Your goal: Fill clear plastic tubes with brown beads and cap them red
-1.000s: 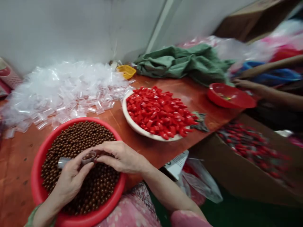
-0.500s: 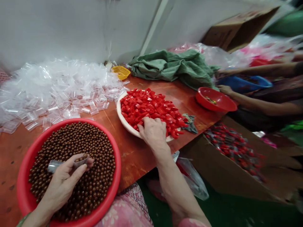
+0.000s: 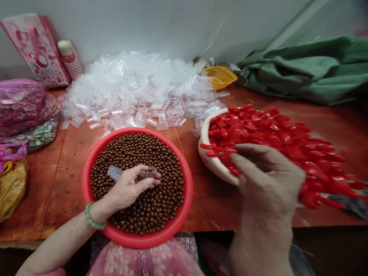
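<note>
My left hand point(image 3: 132, 188), with a green bead bracelet at the wrist, is closed round a small clear plastic tube point(image 3: 146, 174). Something brown shows inside its mouth. Another clear tube point(image 3: 114, 172) sticks out behind the same hand; whether I grip it is hidden. Beneath lies a red basin point(image 3: 188, 184) full of shiny brown balls point(image 3: 149, 220). My right hand point(image 3: 264, 176), somewhat blurred, pinches a red plastic piece point(image 3: 220, 150) with thin prongs pointing left. It is raised in front of a white bowl point(image 3: 205, 142) heaped with similar red pieces point(image 3: 276, 128).
A pile of clear plastic tubes point(image 3: 138, 88) covers the back of the table. Around it stand a yellow basket point(image 3: 220, 77), a pink gift bag point(image 3: 37, 53) and a bottle point(image 3: 69, 59). Filled plastic bags point(image 3: 21, 105) lie at left, green cloth point(image 3: 304, 71) at back right.
My right hand has come up out of the red pieces with one in its fingers. The view has swung left, bringing the bags and bottle in. My left hand still holds the tube.
</note>
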Demonstrator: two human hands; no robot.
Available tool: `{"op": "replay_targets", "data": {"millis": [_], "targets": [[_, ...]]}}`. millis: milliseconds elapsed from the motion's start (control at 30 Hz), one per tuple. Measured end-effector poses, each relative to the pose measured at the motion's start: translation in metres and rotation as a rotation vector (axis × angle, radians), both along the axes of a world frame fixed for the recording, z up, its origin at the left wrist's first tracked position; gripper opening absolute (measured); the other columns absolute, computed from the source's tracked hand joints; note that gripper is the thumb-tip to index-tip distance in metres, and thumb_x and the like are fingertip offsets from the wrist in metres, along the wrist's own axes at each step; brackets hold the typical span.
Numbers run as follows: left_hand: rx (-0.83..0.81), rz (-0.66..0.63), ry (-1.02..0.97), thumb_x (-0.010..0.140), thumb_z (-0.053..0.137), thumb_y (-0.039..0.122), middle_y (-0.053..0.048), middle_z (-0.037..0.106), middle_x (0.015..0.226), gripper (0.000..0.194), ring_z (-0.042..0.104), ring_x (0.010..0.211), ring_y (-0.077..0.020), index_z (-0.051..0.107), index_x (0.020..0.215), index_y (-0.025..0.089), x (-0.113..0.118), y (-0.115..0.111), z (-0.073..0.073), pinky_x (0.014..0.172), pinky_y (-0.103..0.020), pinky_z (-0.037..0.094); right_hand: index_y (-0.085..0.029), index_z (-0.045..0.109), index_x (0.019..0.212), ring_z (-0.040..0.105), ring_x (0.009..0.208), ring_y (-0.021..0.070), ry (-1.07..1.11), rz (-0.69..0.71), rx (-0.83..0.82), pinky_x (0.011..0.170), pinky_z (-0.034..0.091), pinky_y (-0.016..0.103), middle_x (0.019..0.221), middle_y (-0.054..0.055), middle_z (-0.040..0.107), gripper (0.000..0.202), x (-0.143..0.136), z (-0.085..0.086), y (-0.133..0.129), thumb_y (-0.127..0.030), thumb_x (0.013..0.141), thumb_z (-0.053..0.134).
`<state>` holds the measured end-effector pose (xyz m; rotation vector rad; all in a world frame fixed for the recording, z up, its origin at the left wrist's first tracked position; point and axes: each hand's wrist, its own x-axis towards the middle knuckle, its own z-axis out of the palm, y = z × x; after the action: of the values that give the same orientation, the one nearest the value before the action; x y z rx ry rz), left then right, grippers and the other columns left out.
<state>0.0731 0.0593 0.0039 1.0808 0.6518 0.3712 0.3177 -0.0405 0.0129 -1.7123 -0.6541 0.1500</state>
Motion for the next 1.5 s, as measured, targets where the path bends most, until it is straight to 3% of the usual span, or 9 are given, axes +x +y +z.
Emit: {"op": "replay_targets", "data": {"millis": [100,200,300,467,567,800,1000,1267,1500], "targets": [[0.002,0.026,-0.002,0.076,0.075,0.04,-0.009,0.07,0.111,0.037,0.068,0.097,-0.0188,0.067,0.104,0.017,-0.001,0.0,0.002,0.09,-0.031,0.051,-0.026,0.069,0.09,0.064,0.079,0.0193,0.286,0.462,0.037,0.074,0.055,0.036,0.091,0.004,0.066,0.018,-0.044,0.001,0.015,-0.029,0.073,0.072],[0.02,0.084,-0.013,0.076,0.075,0.041,-0.008,0.072,0.104,0.038,0.067,0.091,-0.0173,0.068,0.105,0.018,-0.001,0.001,0.001,0.083,-0.029,0.051,-0.025,0.07,0.097,0.064,0.076,0.0164,0.487,0.762,0.004,0.072,0.055,0.032,0.089,0.003,0.067,0.02,-0.075,-0.008,0.028,-0.029,0.078,0.071],[0.068,0.145,0.018,0.074,0.075,0.041,-0.006,0.072,0.096,0.037,0.063,0.081,-0.0157,0.07,0.102,0.017,-0.001,0.001,-0.002,0.074,-0.027,0.05,-0.026,0.067,0.107,0.065,0.081,0.0149,0.573,0.896,0.002,0.079,0.057,0.032,0.1,0.003,0.067,0.027,-0.089,-0.016,0.035,-0.029,0.081,0.07],[0.151,0.165,0.047,0.075,0.073,0.036,-0.004,0.069,0.089,0.027,0.062,0.084,-0.0174,0.071,0.094,0.018,-0.001,0.003,-0.004,0.081,-0.029,0.048,-0.037,0.044,0.137,0.066,0.085,0.0108,0.64,1.015,-0.027,0.078,0.058,0.026,0.12,0.003,0.059,0.068,-0.09,-0.016,0.037,-0.023,0.077,0.073],[0.127,0.187,0.023,0.072,0.075,0.037,-0.002,0.066,0.086,0.025,0.059,0.081,-0.0155,0.068,0.086,0.018,-0.001,0.003,-0.004,0.077,-0.027,0.049,-0.034,0.044,0.134,0.067,0.084,0.0106,0.634,1.016,-0.028,0.077,0.058,0.025,0.115,0.002,0.06,0.067,-0.089,-0.016,0.04,-0.021,0.075,0.074],[-0.171,0.182,0.002,0.062,0.084,0.04,-0.002,0.062,0.085,0.045,0.059,0.074,-0.0115,0.062,0.091,0.013,-0.003,0.001,-0.002,0.058,-0.02,0.049,-0.03,0.058,0.112,0.068,0.079,0.011,0.454,0.867,0.176,0.073,0.058,0.023,0.092,-0.002,0.068,0.037,-0.097,-0.024,0.036,-0.018,0.079,0.072],[-0.211,0.175,-0.091,0.061,0.086,0.028,0.001,0.062,0.078,0.042,0.061,0.07,-0.0104,0.058,0.089,0.013,-0.001,-0.002,-0.006,0.065,-0.022,0.05,-0.029,0.06,0.104,0.07,0.078,0.0108,0.315,0.698,0.298,0.073,0.059,0.023,0.089,-0.003,0.069,0.031,-0.106,-0.026,0.029,-0.012,0.08,0.07],[-0.053,0.252,-0.075,0.066,0.081,0.021,0.001,0.064,0.083,0.03,0.058,0.079,-0.0098,0.06,0.086,0.013,0.001,-0.005,0.001,0.079,-0.025,0.047,-0.026,0.064,0.108,0.07,0.085,0.016,0.262,0.647,0.243,0.078,0.058,0.03,0.097,0.003,0.07,0.018,-0.106,-0.03,0.026,-0.029,0.09,0.062],[-0.254,0.3,-0.155,0.055,0.087,0.02,0.002,0.06,0.08,0.041,0.057,0.074,-0.0093,0.057,0.083,0.013,0.002,-0.003,-0.003,0.073,-0.026,0.048,-0.024,0.067,0.108,0.068,0.081,0.0142,0.147,0.564,0.131,0.076,0.057,0.026,0.094,0.003,0.071,0.02,-0.11,-0.029,0.027,-0.029,0.089,0.063]]}}
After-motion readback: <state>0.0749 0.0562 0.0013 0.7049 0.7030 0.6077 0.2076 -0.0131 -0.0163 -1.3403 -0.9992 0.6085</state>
